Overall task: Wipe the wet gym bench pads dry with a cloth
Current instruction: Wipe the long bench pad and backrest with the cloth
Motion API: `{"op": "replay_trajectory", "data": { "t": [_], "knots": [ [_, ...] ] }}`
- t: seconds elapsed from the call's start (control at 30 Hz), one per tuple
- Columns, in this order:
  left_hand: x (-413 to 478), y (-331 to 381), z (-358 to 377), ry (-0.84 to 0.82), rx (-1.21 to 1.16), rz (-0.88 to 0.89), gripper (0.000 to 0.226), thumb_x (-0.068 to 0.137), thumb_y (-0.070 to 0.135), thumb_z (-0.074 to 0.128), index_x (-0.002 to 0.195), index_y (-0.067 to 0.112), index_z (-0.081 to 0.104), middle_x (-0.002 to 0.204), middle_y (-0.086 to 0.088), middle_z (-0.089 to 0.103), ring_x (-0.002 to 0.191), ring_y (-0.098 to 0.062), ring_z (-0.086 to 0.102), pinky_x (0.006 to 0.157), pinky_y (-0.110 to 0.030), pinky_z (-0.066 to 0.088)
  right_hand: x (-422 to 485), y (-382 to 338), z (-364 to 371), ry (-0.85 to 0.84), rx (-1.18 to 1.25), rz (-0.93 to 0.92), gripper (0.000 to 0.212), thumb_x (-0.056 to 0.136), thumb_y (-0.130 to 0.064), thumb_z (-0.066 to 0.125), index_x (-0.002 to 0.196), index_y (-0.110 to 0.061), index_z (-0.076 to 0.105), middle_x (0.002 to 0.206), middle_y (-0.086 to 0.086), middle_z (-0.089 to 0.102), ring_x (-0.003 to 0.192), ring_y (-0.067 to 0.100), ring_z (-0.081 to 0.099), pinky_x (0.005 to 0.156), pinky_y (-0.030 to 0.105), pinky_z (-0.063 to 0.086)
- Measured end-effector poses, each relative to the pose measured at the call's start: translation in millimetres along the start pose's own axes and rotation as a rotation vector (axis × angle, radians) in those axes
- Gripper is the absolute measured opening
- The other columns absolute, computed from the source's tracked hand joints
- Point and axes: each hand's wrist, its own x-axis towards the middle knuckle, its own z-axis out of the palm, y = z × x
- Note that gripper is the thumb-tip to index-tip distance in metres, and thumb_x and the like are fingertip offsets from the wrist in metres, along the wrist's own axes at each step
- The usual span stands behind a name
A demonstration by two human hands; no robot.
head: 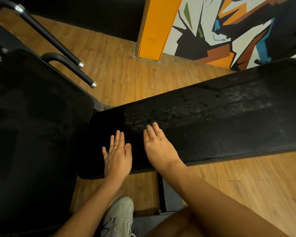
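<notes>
A long black bench pad (pixel 212 139) runs from the centre to the right, with water drops glistening along its far half (pixel 232 100). Its left end is darker and matte, which looks like a black cloth (pixel 99 127) lying over it. My left hand (pixel 117 156) presses flat on that dark patch, fingers straight, a ring on one finger. My right hand (pixel 158 147) lies flat beside it at the edge of the wet area, with a small purple bit showing at its fingertips. A second, wider black pad (pixel 32 125) fills the left.
Two black bars with chrome ends (pixel 85 79) jut out above the left pad. An orange pillar (pixel 157 26) and a painted wall stand behind. Wooden floor (pixel 126 74) surrounds the bench. My pale shoe (pixel 120 218) and the bench's black frame (pixel 161 192) are below.
</notes>
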Motion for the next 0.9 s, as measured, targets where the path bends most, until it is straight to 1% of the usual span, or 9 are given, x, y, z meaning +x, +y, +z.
{"op": "replay_trajectory", "data": {
  "t": [0.13, 0.2, 0.27, 0.33, 0.43, 0.63, 0.73, 0.83, 0.9],
  "knots": [
    [-0.5, -3.0, -0.2, -0.015, -0.019, 0.007, 0.057, 0.108, 0.04, 0.022, 0.162, 0.025, 0.012, 0.168, 0.011, 0.004, 0.153, -0.005, -0.006, 0.126, -0.046, -0.006, -20.0, 34.9, -12.6, 0.01, -0.108, -0.03, 0.058, 0.104, -0.006, 0.035, 0.157, 0.005, 0.012, 0.165, 0.026, 0.015, 0.153, 0.042, 0.008, 0.126, 0.051, 0.013],
    [0.1, -3.2, 1.4, -0.011, -0.008, 0.013, 0.057, 0.108, 0.041, 0.022, 0.162, 0.025, 0.012, 0.168, 0.011, 0.003, 0.154, -0.005, -0.006, 0.126, -0.047, -0.005, -40.6, 67.9, -25.6, 0.003, -0.115, 0.034, 0.059, 0.105, -0.003, 0.033, 0.158, 0.001, 0.008, 0.167, 0.022, 0.009, 0.155, 0.039, 0.004, 0.126, 0.046, 0.002],
    [0.8, -3.0, 2.6, 0.0, 0.007, 0.009, 0.056, 0.108, 0.04, 0.021, 0.162, 0.025, 0.012, 0.169, 0.01, 0.004, 0.154, -0.007, -0.005, 0.125, -0.047, -0.004, -61.4, 94.0, -38.4, -0.011, -0.064, 0.149, 0.061, 0.106, -0.004, 0.034, 0.159, -0.002, 0.005, 0.168, 0.019, 0.006, 0.155, 0.036, 0.0, 0.124, 0.039, 0.0],
    [0.6, -2.3, 2.8, 0.008, 0.026, 0.006, 0.056, 0.108, 0.041, 0.02, 0.161, 0.024, 0.013, 0.169, 0.009, 0.005, 0.154, -0.008, -0.004, 0.125, -0.047, -0.004, -69.4, 97.5, -45.7, -0.006, -0.041, 0.206, 0.06, 0.106, -0.007, 0.036, 0.159, -0.001, 0.009, 0.167, 0.019, 0.01, 0.155, 0.038, 0.004, 0.125, 0.04, 0.003],
    [-0.3, -0.4, 2.0, 0.009, 0.04, 0.008, 0.056, 0.108, 0.041, 0.02, 0.161, 0.024, 0.013, 0.169, 0.008, 0.006, 0.155, -0.009, -0.004, 0.124, -0.047, -0.004, -54.7, 76.7, -48.8, -0.01, -0.056, 0.156, 0.058, 0.106, -0.013, 0.038, 0.158, 0.003, 0.016, 0.163, 0.022, 0.022, 0.152, 0.041, 0.013, 0.125, 0.044, 0.007],
    [-0.5, -0.6, 0.3, -0.027, 0.042, 0.01, 0.055, 0.109, 0.039, 0.021, 0.161, 0.023, 0.013, 0.169, 0.006, 0.007, 0.155, -0.012, -0.001, 0.125, -0.05, -0.001, -44.4, 90.0, -29.5, -0.032, 0.01, 0.008, 0.062, 0.106, -0.008, 0.039, 0.16, -0.004, 0.009, 0.168, 0.017, 0.009, 0.155, 0.036, 0.004, 0.127, 0.042, 0.013],
    [2.3, 0.3, -1.5, -0.058, 0.059, -0.004, 0.056, 0.109, 0.038, 0.022, 0.162, 0.021, 0.013, 0.169, 0.004, 0.007, 0.156, -0.015, -0.001, 0.125, -0.054, 0.001, -60.4, 111.3, -30.6, -0.014, 0.098, 0.035, 0.064, 0.105, -0.01, 0.043, 0.161, -0.009, 0.011, 0.17, 0.01, 0.007, 0.156, 0.029, 0.001, 0.125, 0.036, 0.011],
    [8.2, 16.7, -7.3, -0.096, 0.052, -0.029, 0.056, 0.109, 0.035, 0.028, 0.161, 0.018, 0.018, 0.169, -0.001, 0.011, 0.156, -0.021, 0.002, 0.123, -0.059, 0.009, -81.0, 139.0, -34.5, 0.039, 0.165, 0.137, 0.065, 0.103, -0.014, 0.047, 0.161, -0.013, 0.018, 0.169, 0.004, 0.013, 0.157, 0.025, 0.005, 0.124, 0.033, 0.015],
    [8.3, 43.2, -8.1, -0.097, 0.054, 0.033, 0.059, 0.108, 0.037, 0.032, 0.162, 0.018, 0.016, 0.169, 0.0, 0.01, 0.156, -0.019, 0.002, 0.124, -0.057, 0.011, -95.1, 156.7, -36.0, 0.073, 0.176, 0.208, 0.063, 0.103, -0.016, 0.048, 0.16, -0.013, 0.023, 0.168, 0.003, 0.018, 0.156, 0.025, 0.009, 0.123, 0.033, 0.017]
  ]
}}
